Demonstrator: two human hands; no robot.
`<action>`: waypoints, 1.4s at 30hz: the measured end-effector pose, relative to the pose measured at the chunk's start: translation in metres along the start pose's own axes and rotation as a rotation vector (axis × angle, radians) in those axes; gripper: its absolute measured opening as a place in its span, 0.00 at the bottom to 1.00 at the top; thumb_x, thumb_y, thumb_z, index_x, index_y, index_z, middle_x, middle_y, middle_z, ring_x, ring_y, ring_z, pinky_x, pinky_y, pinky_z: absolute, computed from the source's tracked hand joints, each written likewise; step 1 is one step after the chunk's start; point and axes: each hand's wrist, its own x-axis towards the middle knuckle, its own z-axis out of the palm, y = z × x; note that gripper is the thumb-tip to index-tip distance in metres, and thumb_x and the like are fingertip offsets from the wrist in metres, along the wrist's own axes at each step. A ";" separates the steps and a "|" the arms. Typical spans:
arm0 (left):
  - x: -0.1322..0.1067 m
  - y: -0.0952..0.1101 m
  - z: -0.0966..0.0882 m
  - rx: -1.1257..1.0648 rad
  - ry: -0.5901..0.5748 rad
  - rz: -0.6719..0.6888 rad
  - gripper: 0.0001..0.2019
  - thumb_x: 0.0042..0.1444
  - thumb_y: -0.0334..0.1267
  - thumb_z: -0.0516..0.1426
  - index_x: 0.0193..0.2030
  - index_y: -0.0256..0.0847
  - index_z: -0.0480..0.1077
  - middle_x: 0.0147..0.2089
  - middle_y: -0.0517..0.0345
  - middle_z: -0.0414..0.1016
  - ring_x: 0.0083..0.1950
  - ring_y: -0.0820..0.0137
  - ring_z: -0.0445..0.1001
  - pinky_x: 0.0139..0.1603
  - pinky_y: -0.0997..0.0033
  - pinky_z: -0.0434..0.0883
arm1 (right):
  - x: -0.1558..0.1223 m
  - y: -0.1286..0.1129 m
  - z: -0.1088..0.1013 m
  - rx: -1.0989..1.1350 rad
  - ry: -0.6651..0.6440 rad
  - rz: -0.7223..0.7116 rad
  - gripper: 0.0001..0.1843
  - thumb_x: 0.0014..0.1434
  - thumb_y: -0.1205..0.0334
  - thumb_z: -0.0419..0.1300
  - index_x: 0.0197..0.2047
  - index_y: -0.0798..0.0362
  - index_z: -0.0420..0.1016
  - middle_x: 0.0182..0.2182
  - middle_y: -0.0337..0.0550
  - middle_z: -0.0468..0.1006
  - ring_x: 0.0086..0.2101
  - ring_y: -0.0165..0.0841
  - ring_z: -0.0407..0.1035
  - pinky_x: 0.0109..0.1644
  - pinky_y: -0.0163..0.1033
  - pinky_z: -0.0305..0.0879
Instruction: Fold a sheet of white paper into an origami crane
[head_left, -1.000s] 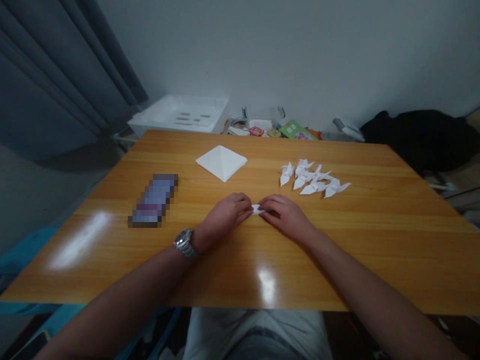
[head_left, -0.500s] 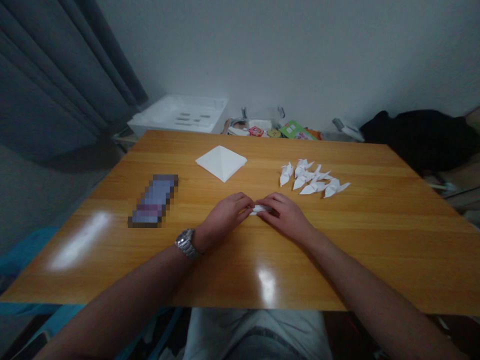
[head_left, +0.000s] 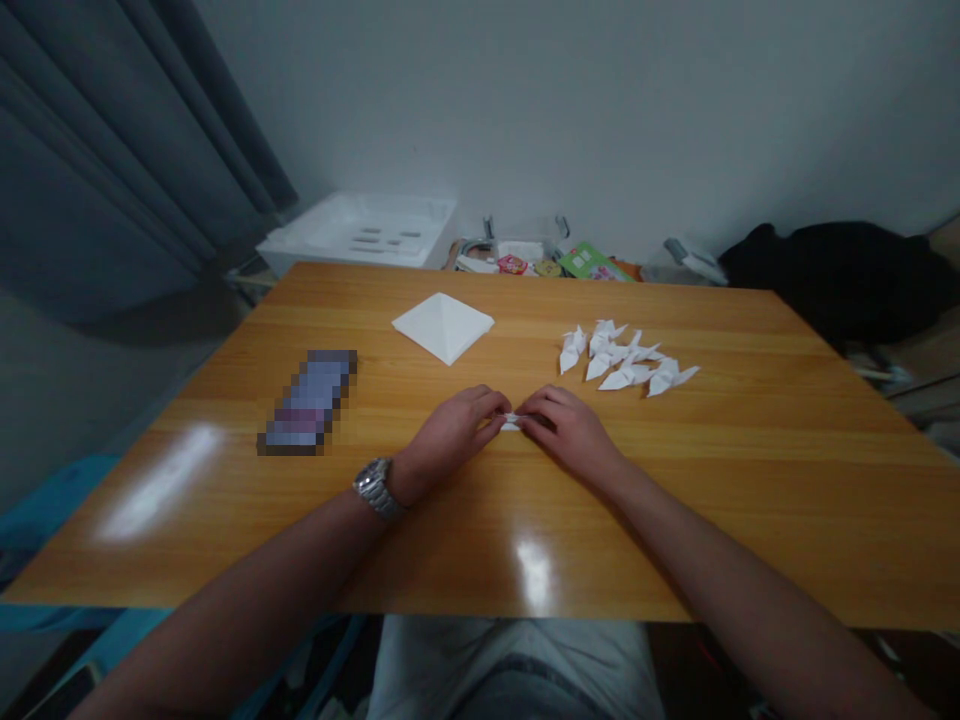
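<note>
Head view, small folded white paper piece (head_left: 511,423): at the centre of the glossy orange-brown wooden table (head_left: 450,540), between both hands; its ends are hidden by fingers, so its full shape cannot be told.
Left hand (head_left: 454,425): narrow, thumb and fingers pinching the paper piece's left end; a silver metal-link watch (head_left: 373,487) sits on the wrist.
Right hand (head_left: 574,428): likewise narrow, fingers closed over the right end.
Paper feel: probably very light, stiffer where layers stack, and likely to crease or tear if forced; a slight slip on the smooth tabletop seems possible.
Paper hold: the two ends look best, gripped gently between thumb and fingertips, pressure kept along the folds.
White folded-paper birds (head_left: 628,375): clustered beyond the right hand, well apart from it.
White diamond-shaped paper (head_left: 442,328): lying beyond the left hand.
Dark-edged pixelated slab (head_left: 307,400): left of the left hand, details blurred.
</note>
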 end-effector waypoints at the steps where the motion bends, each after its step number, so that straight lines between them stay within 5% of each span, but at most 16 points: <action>1: 0.000 0.000 0.000 0.000 0.004 -0.002 0.08 0.69 0.38 0.54 0.48 0.41 0.73 0.46 0.53 0.76 0.48 0.64 0.75 0.51 0.65 0.73 | 0.000 0.000 0.000 0.004 0.004 0.003 0.05 0.68 0.62 0.61 0.41 0.50 0.78 0.39 0.45 0.79 0.42 0.39 0.73 0.47 0.44 0.69; 42: 0.003 0.003 0.002 0.203 -0.051 -0.001 0.08 0.68 0.40 0.57 0.44 0.39 0.74 0.43 0.53 0.75 0.44 0.64 0.74 0.45 0.66 0.69 | 0.002 0.000 0.002 -0.038 -0.037 -0.013 0.03 0.68 0.66 0.61 0.40 0.51 0.75 0.39 0.45 0.78 0.42 0.39 0.70 0.47 0.44 0.66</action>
